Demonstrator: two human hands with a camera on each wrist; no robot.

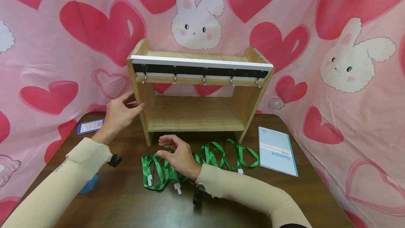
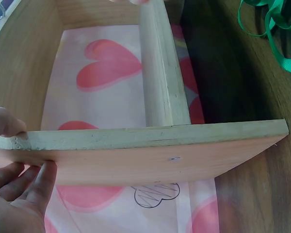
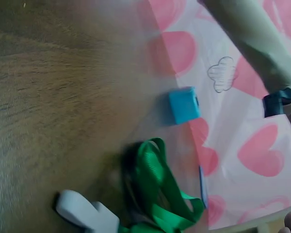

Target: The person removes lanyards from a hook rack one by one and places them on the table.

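Note:
A small wooden shelf [image 1: 196, 115] stands on the table, with a row of metal hooks [image 1: 204, 76] along its white-and-black front rail. My left hand [image 1: 121, 113] grips the shelf's left side panel [image 2: 136, 141]. In the left wrist view, the thumb [image 2: 7, 122] lies on the panel's edge and the fingers press its outer face. Several green lanyards [image 3: 153, 167] with white clips [image 3: 87, 211] lie looped in front of the shelf. Over the lanyards at the left hovers my right hand [image 1: 178, 156], fingers loosely bent, holding nothing visible.
A purple-edged card holder [image 1: 90, 126] lies at the table's left. A blue cube [image 3: 184, 105] sits near the left edge, partly behind the left sleeve in the head view. To the right is a light-blue Gambit booklet [image 1: 276, 150]. Heart-printed cloth [image 1: 104, 27] hangs around the table.

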